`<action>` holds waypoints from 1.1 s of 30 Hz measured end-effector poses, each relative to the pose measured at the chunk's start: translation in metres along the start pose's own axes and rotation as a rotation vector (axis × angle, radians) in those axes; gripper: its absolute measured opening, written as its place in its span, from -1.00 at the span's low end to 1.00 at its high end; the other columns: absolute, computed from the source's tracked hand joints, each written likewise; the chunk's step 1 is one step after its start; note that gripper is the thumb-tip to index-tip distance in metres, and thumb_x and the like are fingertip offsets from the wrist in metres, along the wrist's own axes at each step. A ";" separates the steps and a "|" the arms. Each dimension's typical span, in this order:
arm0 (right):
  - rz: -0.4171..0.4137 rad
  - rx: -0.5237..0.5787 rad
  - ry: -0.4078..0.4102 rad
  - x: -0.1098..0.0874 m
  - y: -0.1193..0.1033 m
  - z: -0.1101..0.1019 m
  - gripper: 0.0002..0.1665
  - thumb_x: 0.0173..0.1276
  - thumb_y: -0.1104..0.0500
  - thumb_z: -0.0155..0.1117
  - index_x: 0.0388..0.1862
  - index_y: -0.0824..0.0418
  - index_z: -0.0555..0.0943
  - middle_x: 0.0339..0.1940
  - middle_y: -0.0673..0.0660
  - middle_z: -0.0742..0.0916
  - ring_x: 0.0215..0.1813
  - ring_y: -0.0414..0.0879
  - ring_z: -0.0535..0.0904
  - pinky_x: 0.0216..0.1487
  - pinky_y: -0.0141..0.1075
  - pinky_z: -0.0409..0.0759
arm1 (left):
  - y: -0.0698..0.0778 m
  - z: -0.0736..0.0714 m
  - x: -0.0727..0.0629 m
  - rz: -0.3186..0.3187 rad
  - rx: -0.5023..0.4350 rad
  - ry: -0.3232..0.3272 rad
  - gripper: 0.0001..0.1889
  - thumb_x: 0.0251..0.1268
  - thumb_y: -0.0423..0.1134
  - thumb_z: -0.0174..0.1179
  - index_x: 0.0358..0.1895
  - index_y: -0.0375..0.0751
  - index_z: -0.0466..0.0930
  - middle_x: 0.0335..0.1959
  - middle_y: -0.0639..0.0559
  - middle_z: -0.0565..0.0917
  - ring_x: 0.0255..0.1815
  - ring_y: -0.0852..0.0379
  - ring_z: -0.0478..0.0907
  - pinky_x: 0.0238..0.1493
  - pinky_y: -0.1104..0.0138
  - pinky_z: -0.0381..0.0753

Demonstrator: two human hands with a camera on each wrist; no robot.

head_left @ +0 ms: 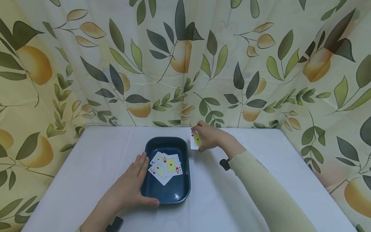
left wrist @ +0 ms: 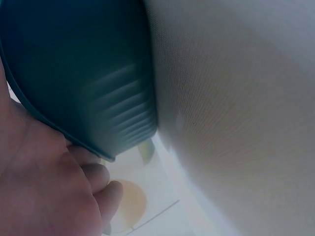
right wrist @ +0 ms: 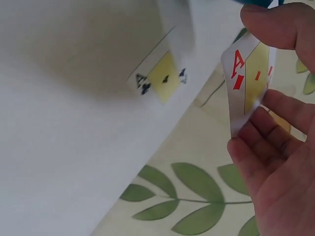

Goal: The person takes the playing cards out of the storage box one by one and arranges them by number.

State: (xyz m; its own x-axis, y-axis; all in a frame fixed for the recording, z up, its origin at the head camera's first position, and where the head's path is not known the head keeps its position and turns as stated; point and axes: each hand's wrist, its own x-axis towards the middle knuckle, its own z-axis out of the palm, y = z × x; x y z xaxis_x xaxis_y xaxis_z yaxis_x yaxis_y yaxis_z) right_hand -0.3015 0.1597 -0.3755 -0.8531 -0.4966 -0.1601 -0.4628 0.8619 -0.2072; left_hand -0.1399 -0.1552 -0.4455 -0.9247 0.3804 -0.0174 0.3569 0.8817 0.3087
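My right hand (head_left: 210,137) pinches an ace of diamonds playing card (head_left: 197,139) above the far part of the table, right of the tray. In the right wrist view, the card (right wrist: 238,83) stands on edge between thumb and fingers. An ace of clubs (right wrist: 165,76) lies face up on the table below; the head view hides it. My left hand (head_left: 131,182) rests against the left side of the dark blue tray (head_left: 166,197), its fingers straight along the rim and its thumb at the near left corner. Inside, several face-up cards overlap, an ace of hearts (head_left: 171,165) on top.
A white cloth covers the table (head_left: 232,203). Behind its far edge hangs a curtain (head_left: 208,80) printed with leaves and yellow fruit. The tray's ribbed outer wall (left wrist: 123,103) shows in the left wrist view.
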 end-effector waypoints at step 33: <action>0.209 -0.002 -0.121 0.014 0.075 0.020 0.02 -0.05 0.22 0.64 0.44 0.22 0.41 0.35 0.35 0.38 0.26 0.18 0.36 0.31 0.08 0.45 | -0.001 0.001 0.000 -0.013 -0.010 -0.020 0.55 -0.44 0.74 0.19 0.61 -0.24 -0.13 0.66 -0.09 -0.24 0.66 -0.11 -0.29 0.54 -0.08 0.01</action>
State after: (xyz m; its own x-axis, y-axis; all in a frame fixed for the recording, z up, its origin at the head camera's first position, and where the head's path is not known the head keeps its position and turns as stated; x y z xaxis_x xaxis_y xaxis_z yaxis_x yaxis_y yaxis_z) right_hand -0.3438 0.2155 -0.4123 -0.8953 -0.3163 -0.3138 -0.2800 0.9472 -0.1559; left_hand -0.1405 -0.1561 -0.4466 -0.9262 0.3749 -0.0402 0.3438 0.8836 0.3178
